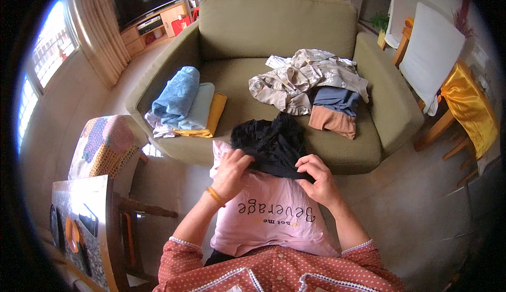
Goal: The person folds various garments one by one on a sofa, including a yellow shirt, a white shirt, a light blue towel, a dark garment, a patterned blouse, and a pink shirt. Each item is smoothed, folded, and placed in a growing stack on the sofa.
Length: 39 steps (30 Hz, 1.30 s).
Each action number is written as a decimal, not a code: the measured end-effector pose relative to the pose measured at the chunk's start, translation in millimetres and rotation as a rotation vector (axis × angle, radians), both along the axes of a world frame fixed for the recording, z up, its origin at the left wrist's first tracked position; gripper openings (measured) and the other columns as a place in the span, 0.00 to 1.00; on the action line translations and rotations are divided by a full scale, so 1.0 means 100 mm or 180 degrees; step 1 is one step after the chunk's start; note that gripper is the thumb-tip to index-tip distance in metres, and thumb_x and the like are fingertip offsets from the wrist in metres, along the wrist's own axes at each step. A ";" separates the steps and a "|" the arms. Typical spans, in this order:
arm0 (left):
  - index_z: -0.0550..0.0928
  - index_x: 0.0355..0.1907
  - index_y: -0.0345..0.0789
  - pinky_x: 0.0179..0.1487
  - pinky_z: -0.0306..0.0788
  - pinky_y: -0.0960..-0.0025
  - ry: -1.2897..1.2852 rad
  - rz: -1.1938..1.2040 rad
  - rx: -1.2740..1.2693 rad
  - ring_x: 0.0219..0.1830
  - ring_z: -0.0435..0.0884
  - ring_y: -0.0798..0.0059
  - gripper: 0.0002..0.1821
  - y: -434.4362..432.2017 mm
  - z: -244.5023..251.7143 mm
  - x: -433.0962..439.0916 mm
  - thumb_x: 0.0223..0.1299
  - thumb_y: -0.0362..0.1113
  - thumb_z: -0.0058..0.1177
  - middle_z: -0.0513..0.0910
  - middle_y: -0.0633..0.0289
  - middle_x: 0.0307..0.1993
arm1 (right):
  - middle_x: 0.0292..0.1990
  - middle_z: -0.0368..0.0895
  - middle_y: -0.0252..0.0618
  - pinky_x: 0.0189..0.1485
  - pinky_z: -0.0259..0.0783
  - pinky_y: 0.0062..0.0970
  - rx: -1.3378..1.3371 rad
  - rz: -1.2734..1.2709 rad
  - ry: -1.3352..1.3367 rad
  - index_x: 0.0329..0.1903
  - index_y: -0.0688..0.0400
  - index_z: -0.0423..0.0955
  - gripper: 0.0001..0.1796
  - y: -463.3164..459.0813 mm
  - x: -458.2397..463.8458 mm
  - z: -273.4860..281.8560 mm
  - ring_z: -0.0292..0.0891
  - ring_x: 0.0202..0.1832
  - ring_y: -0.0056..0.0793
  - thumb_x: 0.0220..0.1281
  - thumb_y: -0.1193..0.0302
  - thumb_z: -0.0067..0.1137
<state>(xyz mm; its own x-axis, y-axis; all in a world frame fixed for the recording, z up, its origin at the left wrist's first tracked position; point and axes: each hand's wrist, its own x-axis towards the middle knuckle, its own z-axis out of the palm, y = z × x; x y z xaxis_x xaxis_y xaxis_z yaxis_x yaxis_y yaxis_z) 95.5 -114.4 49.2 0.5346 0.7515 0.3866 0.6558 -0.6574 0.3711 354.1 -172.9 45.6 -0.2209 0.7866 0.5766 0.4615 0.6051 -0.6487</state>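
Between my two hands stretches a black cloth garment (269,141), its near edge pinched at both ends. My left hand (233,173), with a yellow band on the wrist, grips the garment's left side. At its right corner, the fingers of my right hand (320,179) close on the fabric. The garment's far part rests against the front edge of the sofa seat. Under it, a pink printed T-shirt (272,201) lies spread over my lap, partly covered by the black cloth and my forearms.
An olive sofa (276,27) stands in front of me. Towels and clothes (182,102) are stacked at its left; a crumpled patterned garment (308,78) and folded blue and orange clothes (334,112) lie at right. A table (85,189) and a covered chair (106,145) stand left.
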 end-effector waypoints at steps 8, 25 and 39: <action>0.75 0.33 0.29 0.47 0.67 0.68 -0.1582 0.1060 0.1450 0.39 0.73 0.60 0.19 -0.31 0.55 -0.72 0.31 0.16 0.41 0.71 0.54 0.32 | 0.61 0.66 0.45 0.64 0.62 0.38 0.0091 0.0083 -0.1417 0.59 0.55 0.67 0.38 0.19 -0.18 0.03 0.61 0.63 0.45 0.42 0.61 0.72; 0.73 0.36 0.29 0.40 0.67 0.72 -0.1997 0.0986 0.2272 0.32 0.71 0.65 0.17 0.09 1.19 -0.42 0.40 0.20 0.34 0.71 0.56 0.28 | 0.45 0.74 0.47 0.54 0.69 0.41 -0.0524 0.0155 -0.0510 0.46 0.57 0.73 0.18 1.44 -0.59 -0.17 0.71 0.52 0.50 0.50 0.82 0.51; 0.74 0.38 0.32 0.41 0.70 0.80 -0.3008 0.0922 -0.0263 0.35 0.73 0.83 0.09 0.52 0.40 -0.78 0.54 0.22 0.50 0.74 0.68 0.32 | 0.35 0.75 0.41 0.41 0.73 0.27 0.0659 -0.2644 0.0467 0.36 0.66 0.72 0.09 0.65 1.70 -0.01 0.77 0.38 0.32 0.50 0.85 0.54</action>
<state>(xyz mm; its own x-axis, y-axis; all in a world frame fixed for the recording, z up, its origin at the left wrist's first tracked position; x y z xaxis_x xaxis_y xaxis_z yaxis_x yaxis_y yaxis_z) 17.5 -62.4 89.0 -0.1751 0.8483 0.4997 0.1977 -0.4669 0.8619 523.9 -107.4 44.9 0.4661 0.5363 0.7036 0.7265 0.2219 -0.6504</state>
